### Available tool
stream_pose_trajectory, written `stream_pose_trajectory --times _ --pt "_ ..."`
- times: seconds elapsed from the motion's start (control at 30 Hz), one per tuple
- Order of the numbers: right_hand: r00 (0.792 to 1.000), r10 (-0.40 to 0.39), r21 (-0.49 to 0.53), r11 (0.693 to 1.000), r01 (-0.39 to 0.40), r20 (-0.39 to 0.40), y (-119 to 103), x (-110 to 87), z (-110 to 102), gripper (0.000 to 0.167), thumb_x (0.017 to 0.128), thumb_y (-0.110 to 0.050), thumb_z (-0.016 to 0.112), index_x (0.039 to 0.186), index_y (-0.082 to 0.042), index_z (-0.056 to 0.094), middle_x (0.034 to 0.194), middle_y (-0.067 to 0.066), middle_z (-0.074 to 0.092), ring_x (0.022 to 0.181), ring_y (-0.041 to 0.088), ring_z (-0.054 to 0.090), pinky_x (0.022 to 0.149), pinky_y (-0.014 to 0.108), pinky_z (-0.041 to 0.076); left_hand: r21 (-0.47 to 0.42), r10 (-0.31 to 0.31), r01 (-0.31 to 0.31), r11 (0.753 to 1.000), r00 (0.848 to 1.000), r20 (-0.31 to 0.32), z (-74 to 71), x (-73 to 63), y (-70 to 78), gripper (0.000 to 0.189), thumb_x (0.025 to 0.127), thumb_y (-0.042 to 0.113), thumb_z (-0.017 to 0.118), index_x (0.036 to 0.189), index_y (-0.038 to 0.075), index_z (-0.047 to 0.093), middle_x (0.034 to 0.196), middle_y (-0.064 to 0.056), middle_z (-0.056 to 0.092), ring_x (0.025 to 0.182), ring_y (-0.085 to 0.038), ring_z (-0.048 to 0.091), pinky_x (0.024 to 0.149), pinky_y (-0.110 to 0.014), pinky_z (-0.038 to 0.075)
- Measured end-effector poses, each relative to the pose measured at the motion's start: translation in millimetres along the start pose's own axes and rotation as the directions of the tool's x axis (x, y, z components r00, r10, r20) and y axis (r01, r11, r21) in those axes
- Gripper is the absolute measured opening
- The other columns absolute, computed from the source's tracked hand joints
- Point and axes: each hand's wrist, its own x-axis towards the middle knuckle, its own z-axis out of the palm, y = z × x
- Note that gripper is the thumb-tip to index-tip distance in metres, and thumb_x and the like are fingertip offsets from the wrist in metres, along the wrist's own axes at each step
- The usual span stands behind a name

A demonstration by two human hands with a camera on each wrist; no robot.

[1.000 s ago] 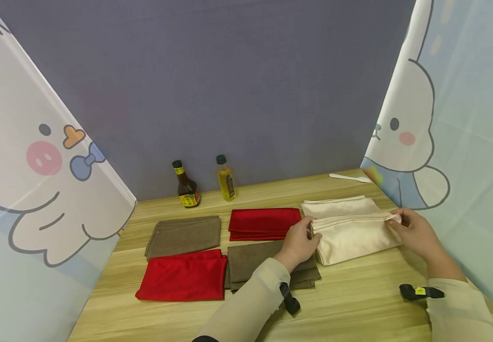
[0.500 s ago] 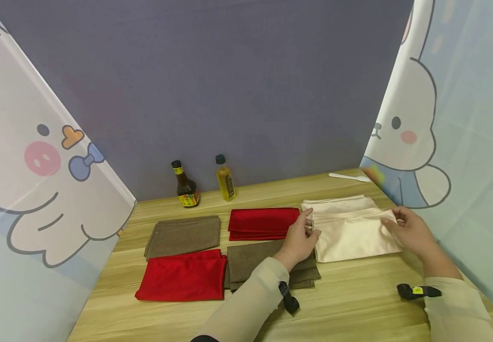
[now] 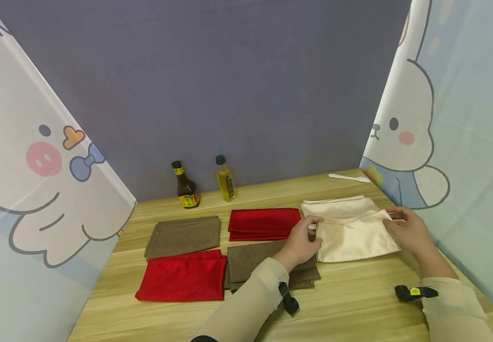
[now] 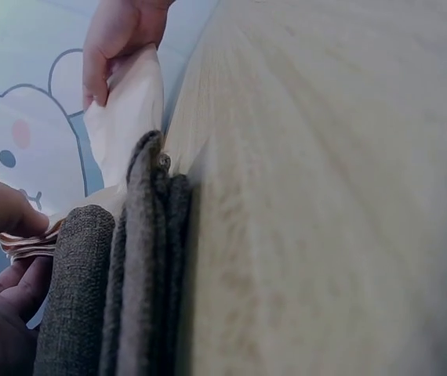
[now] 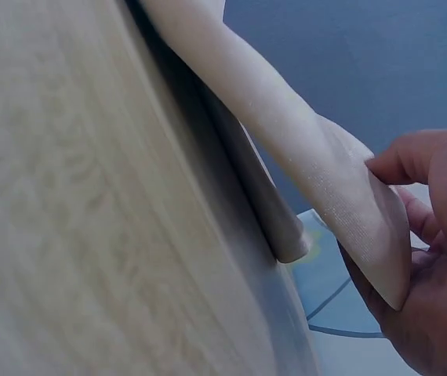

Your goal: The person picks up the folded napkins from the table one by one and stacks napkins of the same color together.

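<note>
Front cream cloth (image 3: 353,237) is at the right side of the desk (image 3: 349,304), fingers of the left hand (image 3: 301,242) and right hand (image 3: 410,233) clamped on its ends; it partly hides a second cream cloth (image 3: 336,207). The left sleeve (image 3: 246,304), cut off below, covers part of one of two brown cloths (image 3: 248,259). Two red cloths (image 3: 182,279), two bottles (image 3: 226,184).

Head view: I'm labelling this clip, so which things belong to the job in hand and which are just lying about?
In the job:
Cream cloth, held by left hand and right hand
Likely red cloths, brown cloths, second cream cloth

Probably just lying about:
Dark bottle
Yellow bottle
White utensil
</note>
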Motion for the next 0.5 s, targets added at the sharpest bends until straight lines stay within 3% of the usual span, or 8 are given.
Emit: stream_pose_trajectory --times 0.17,0.33,0.5 --pt "1.0 0.0 0.074 0.997 0.002 -0.028 -2.2 -0.7 -0.3 0.037 0.101 -0.008 0.056 0.134 0.007 0.048 0.118 0.013 0.054 0.088 -0.01 0.055 0.066 0.019 0.052 0.015 0.016 -0.016 1.0 1.0 -0.013 -0.1 -0.1 -0.1 0.049 0.099 0.003 0.07 0.14 0.028 0.061 0.139 0.008 0.056 0.099 -0.001 0.059 0.074 -0.02 0.054" --pt "0.999 0.009 0.153 0.988 -0.001 -0.053 -4.4 -2.7 -0.8 0.029 0.103 -0.01 0.06 0.126 0.004 0.049 0.114 0.001 0.052 0.082 -0.004 0.059 0.06 0.023 0.052 -0.019 0.045 -0.046 0.999 0.998 -0.051 -0.9 1.4 -1.7 0.045 0.099 -0.001 0.067 0.135 0.027 0.064 0.139 0.007 0.058 0.096 -0.001 0.061 0.073 -0.02 0.056" --pt "0.996 -0.002 0.12 0.993 0.012 -0.085 -3.4 -2.3 0.1 0.028 0.105 -0.015 0.062 0.125 0.003 0.057 0.113 -0.009 0.054 0.081 -0.001 0.06 0.056 0.025 0.052 -0.048 0.033 -0.036 0.998 0.998 -0.058 -2.2 1.8 -2.9 0.036 0.1 0.001 0.067 0.127 0.023 0.07 0.141 0.006 0.056 0.096 0.0 0.061 0.075 -0.019 0.056"
